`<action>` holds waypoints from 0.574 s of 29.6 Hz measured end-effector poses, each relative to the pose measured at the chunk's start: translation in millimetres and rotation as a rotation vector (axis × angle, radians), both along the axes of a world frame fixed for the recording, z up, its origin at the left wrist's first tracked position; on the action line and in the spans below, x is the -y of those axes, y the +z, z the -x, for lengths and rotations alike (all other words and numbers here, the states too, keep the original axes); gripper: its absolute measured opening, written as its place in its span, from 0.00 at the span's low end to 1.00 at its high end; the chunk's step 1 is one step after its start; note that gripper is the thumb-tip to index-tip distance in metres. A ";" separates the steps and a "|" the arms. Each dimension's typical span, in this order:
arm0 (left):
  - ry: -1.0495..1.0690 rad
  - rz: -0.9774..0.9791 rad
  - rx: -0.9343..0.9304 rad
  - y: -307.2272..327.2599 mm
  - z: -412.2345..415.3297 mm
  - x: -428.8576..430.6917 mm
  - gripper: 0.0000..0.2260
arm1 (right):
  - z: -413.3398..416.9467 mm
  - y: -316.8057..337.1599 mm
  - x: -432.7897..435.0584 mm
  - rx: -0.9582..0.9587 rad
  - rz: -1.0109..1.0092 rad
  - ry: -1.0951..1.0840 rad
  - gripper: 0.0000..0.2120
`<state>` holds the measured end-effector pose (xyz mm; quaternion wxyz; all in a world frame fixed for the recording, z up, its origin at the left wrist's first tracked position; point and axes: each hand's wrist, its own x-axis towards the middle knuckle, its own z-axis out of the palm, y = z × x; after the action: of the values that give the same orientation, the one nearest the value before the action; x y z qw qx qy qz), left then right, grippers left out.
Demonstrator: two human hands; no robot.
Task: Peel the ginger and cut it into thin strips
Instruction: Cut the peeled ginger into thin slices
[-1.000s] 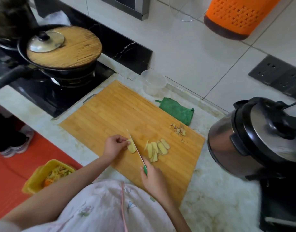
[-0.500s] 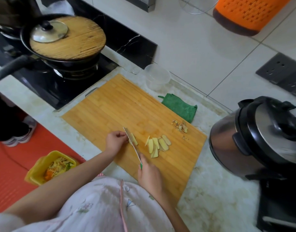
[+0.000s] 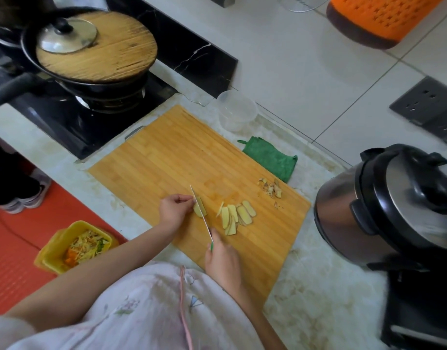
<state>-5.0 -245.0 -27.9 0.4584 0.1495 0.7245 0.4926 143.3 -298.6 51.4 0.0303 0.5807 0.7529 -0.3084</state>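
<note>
On the bamboo cutting board my left hand pinches a small peeled ginger piece with curled fingers. My right hand grips the green handle of a thin knife, whose blade stands on edge against the ginger piece, right beside my left fingertips. Several pale ginger slices lie fanned out to the right of the blade. A small heap of ginger peel sits near the board's far right edge.
A black wok with a wooden lid sits on the stove at the upper left. A clear plastic tub and a green cloth lie behind the board. A pressure cooker stands at the right. A yellow scrap bin is on the floor.
The knife has gone from tilted over the ginger piece to standing on edge against it. My left hand keeps its hold; the view shifted slightly.
</note>
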 end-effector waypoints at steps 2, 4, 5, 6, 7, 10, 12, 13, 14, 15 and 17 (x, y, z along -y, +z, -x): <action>0.002 0.001 -0.004 1.3 -0.1 -0.3 0.03 | -2.3 0.9 0.0 -0.004 0.005 -0.008 0.22; 0.007 0.000 -0.001 2.4 -0.5 -1.1 0.04 | -3.1 2.4 0.1 0.009 0.011 -0.002 0.22; 0.010 0.000 0.001 3.0 -0.8 -1.5 0.06 | -3.4 3.1 0.0 0.015 0.014 0.004 0.22; 0.013 0.001 0.001 3.7 -1.2 -1.6 0.06 | -3.5 3.6 0.2 0.020 0.014 0.010 0.22; 0.016 0.000 -0.001 4.1 -1.4 -1.9 0.07 | -3.7 3.7 0.0 0.027 0.013 0.016 0.22; 0.018 0.009 -0.016 4.4 -1.4 -2.1 0.07 | -4.5 3.4 -1.5 0.058 0.008 0.023 0.23; 0.021 0.018 -0.022 5.0 -1.6 -2.4 0.07 | -5.3 3.3 -2.7 0.066 0.013 0.024 0.24; 0.025 0.020 -0.025 5.2 -1.6 -2.7 0.08 | -5.3 3.2 -2.9 0.062 0.017 0.028 0.24; 0.026 0.022 -0.029 5.5 -1.5 -3.2 0.08 | -4.9 3.5 -2.6 0.056 0.020 0.029 0.24; 0.024 0.025 -0.033 5.9 -1.7 -3.5 0.08 | -4.4 4.0 -2.2 0.050 0.023 0.027 0.24; 0.020 0.027 -0.036 5.8 -2.2 -3.9 0.07 | -3.7 4.0 -2.2 0.044 0.023 0.019 0.24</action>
<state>-2.7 -241.1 -22.2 0.4425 0.1448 0.7407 0.4844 147.0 -296.4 55.4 0.0566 0.5799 0.7538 -0.3038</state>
